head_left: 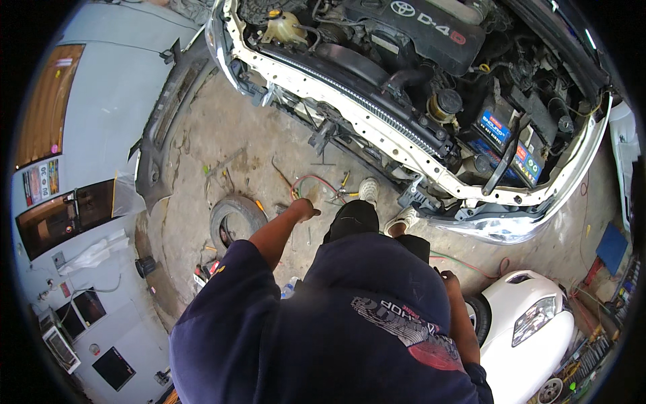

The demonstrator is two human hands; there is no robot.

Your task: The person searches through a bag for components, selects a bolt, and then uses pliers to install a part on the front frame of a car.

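Note:
My left hand (306,211) hangs low over the stained concrete floor, its fingers curled in. Whatever it may hold is hidden from above. Close to it on the floor lie a red hose (313,178) and an orange-handled tool (260,205). A worn tire (235,222) lies flat to its left. My right hand (449,281) is down beside my right thigh with its fingers closed. A small dark piece shows at its fingertips, too small to name. In front of me stands a car with its front bumper off and its white crossmember (377,128) bare.
The engine bay holds a blue-labelled battery (505,138) and a coolant tank (284,30). A removed dark bumper (168,108) stands along the left side. White bodywork with a headlight (535,320) is close on my right. A hose (474,268) trails across the floor there.

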